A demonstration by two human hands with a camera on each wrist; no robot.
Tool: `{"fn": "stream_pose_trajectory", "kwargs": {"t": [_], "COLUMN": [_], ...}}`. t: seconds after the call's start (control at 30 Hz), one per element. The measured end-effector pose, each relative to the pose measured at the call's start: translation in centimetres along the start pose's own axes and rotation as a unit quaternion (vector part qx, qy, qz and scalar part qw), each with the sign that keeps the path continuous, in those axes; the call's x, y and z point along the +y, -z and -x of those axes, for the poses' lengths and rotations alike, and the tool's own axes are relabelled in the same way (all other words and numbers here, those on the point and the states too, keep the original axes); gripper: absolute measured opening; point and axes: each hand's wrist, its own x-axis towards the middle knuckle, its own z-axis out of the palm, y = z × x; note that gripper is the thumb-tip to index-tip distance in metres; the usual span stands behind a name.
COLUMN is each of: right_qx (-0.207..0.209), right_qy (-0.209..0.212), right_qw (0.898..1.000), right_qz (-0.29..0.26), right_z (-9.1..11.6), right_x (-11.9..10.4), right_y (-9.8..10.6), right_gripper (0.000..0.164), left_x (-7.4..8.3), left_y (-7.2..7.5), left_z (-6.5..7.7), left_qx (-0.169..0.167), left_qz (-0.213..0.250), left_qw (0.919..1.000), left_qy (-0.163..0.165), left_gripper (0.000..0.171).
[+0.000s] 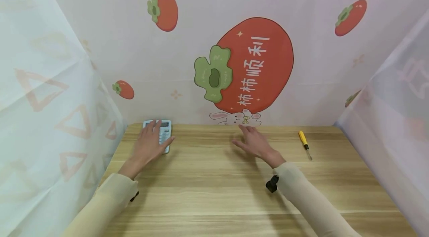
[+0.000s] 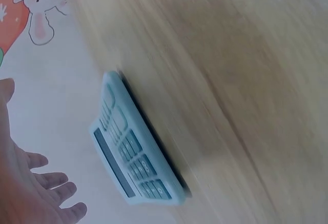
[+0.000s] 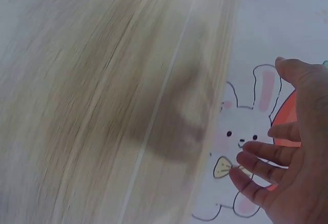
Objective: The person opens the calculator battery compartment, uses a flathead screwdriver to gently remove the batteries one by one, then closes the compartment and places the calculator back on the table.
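Note:
A light blue calculator [image 1: 165, 132] lies at the back left of the wooden table. My left hand [image 1: 147, 145] hovers over it with fingers spread, covering part of its keys in the head view. In the left wrist view a gap shows between the fingers and the calculator [image 2: 138, 147]. Near the middle of the back edge, my right hand [image 1: 253, 143] hangs above the tabletop, holding nothing, its fingers loosely bent and parted. To the right of that hand lies a screwdriver [image 1: 303, 141] with a yellow handle, its metal tip toward the front.
The wooden table [image 1: 201, 192] meets a white back sheet [image 1: 318, 80] printed with persimmons and a rabbit. White sheets also hang along the left side [image 1: 50, 129] and the right side [image 1: 399, 125].

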Motion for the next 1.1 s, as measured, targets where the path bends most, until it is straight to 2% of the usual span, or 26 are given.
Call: {"fn": "stream_pose_trajectory", "kwargs": {"t": [0.33,0.6,0.8,0.93,1.1], "right_qx": [-0.008,-0.004,-0.015,-0.026,-0.040], "right_qy": [0.004,0.016,0.014,0.013,0.021], "right_qw": [1.000,0.998,0.995,0.991,0.982], "right_qz": [-0.027,-0.061,-0.102,-0.134,-0.185], "right_z": [-0.9,-1.9,-2.6,-3.2,-3.9], "right_x": [-1.4,-2.6,-3.8,-4.7,-6.2], "right_y": [-1.0,-1.6,-2.2,-2.7,-3.3], "right_gripper": [0.080,0.077,0.078,0.075,0.074], "left_x": [-1.7,-2.8,-4.0,-4.5,-4.9], "left_y": [0.6,1.2,1.0,1.3,1.6], "left_z": [0.3,0.3,0.2,0.1,0.1], "left_qx": [-0.008,-0.009,0.007,-0.012,-0.054], "left_qz": [0.046,0.112,0.159,0.187,0.213], "left_qw": [0.9977,0.9873,0.9804,0.9719,0.9555], "left_qy": [0.050,0.112,0.116,0.143,0.196], "left_gripper": [0.093,0.093,0.083,0.086,0.094]}}
